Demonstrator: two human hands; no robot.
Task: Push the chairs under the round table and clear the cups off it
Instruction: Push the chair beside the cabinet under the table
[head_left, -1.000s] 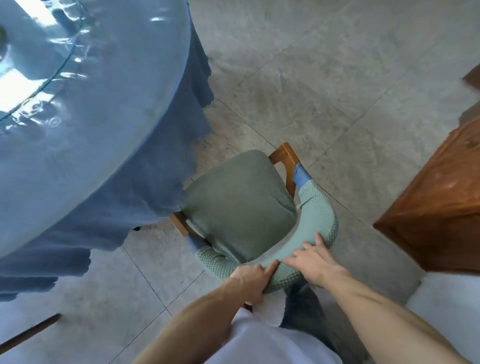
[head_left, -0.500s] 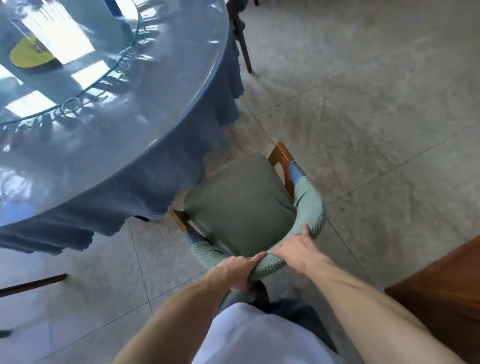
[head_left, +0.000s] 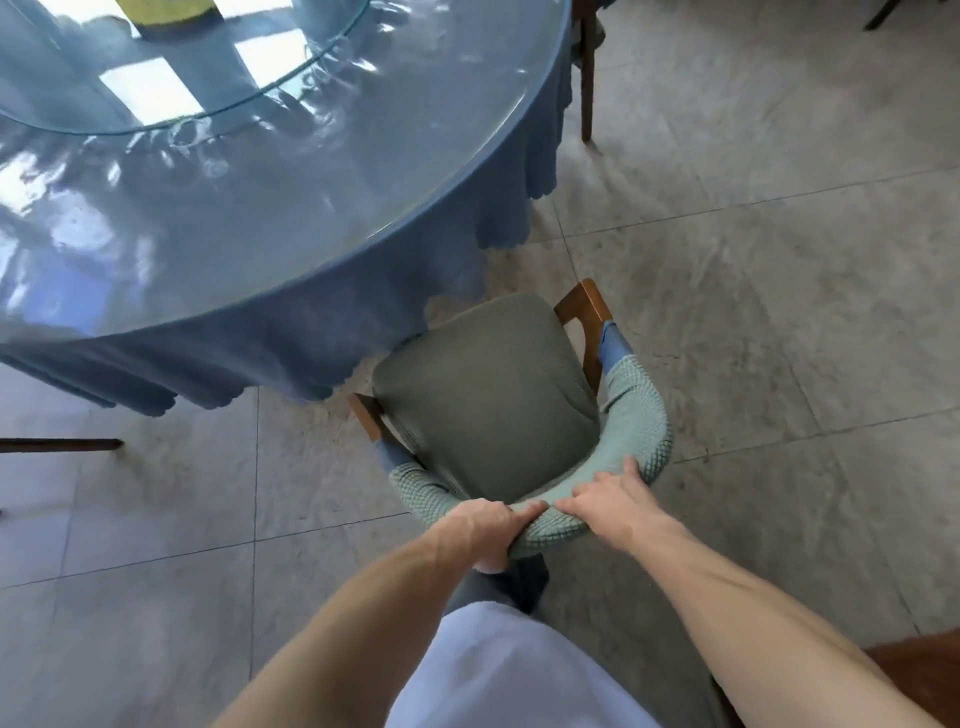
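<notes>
A wooden chair (head_left: 488, 395) with a grey-green seat cushion and a knitted green cover on its curved backrest stands just below the round table (head_left: 249, 208). The table wears a blue cloth under a clear shiny sheet, and the seat's front edge touches the hanging cloth. My left hand (head_left: 483, 530) grips the backrest from behind. My right hand (head_left: 613, 499) holds the backrest beside it, fingers laid over the top. A yellow-green object (head_left: 166, 13) sits on the glass turntable at the top edge. No cup is in view.
Another chair's wooden leg (head_left: 587, 78) stands at the table's far right edge. A dark bar (head_left: 62, 444) juts in low at the left. A brown wooden piece of furniture (head_left: 914, 660) is at the bottom right corner. Grey tiled floor spreads to the right.
The view has lifted and turned, showing more of the tabletop. The brown furniture has slid out to the bottom right. The chair seat now sits close against the cloth; both hands stay on the backrest.
</notes>
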